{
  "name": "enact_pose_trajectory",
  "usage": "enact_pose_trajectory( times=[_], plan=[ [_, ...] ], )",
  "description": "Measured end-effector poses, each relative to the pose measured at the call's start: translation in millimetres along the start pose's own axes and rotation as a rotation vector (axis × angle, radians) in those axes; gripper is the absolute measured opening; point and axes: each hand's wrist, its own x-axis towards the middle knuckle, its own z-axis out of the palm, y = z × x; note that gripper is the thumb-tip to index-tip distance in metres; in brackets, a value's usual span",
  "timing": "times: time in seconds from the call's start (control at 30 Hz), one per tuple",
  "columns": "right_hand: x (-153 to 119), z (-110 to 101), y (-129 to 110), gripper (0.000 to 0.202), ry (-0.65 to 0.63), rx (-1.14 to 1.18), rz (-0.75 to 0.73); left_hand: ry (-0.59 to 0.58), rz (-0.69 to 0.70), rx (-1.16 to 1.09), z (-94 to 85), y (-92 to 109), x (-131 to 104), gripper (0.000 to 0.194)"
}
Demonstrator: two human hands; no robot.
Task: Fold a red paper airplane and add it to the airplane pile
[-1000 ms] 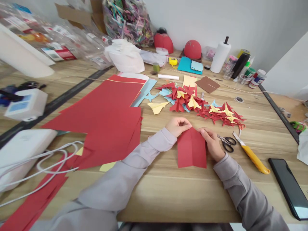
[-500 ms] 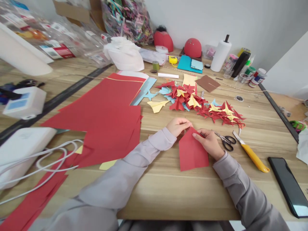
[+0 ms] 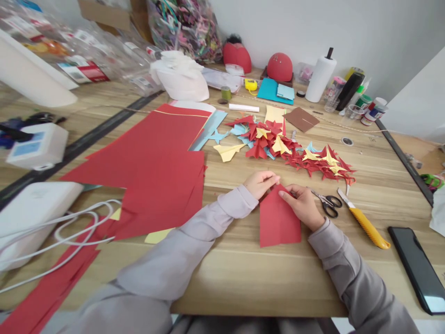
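Observation:
A red sheet of paper (image 3: 279, 222), folded to a point at its far end, is between my hands just above the wooden table. My left hand (image 3: 261, 183) pinches the tip of the paper with thumb and fingertips. My right hand (image 3: 302, 204) grips its upper right edge, thumb on top and fingers behind. A crease runs down the paper's middle. Beyond my hands lies a heap of folded red, yellow and blue paper pieces (image 3: 274, 139). Black-handled scissors (image 3: 328, 204) rest right beside my right hand.
A yellow utility knife (image 3: 366, 222) and a phone (image 3: 417, 269) lie on the right. Large red paper sheets (image 3: 153, 171) cover the left middle. A white box (image 3: 38, 218) with a looped cable sits at far left. Paint jars (image 3: 375, 111) stand at the back right.
Both hands stay on the red paper, with only a slight shift at its tip. The whole view has moved a little.

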Motion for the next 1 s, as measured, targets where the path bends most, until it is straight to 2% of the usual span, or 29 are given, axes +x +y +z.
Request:
enact_pose_trajectory(
  times=[0.3,0.53,0.8,1.0],
  plan=[
    [0.0,-1.3,1.9,0.033,0.074,0.009,-0.029,-0.041,0.063,0.099,-0.5,-4.4,1.0,0.018],
    [1.4,-2.6,-3.3,0.031,0.056,0.041,-0.063,-0.179,0.043,0.162,0.8,-1.3,-2.1,0.016],
    [1.7,-0.2,1.9,0.033,0.092,-0.039,-0.105,-0.160,0.048,0.257,2.2,0.5,-1.0,0.015],
    [3.8,-2.9,3.2,0.036,0.193,0.057,-0.048,-0.188,0.005,0.263,-8.6,3.3,1.6,0.013]
  ],
)
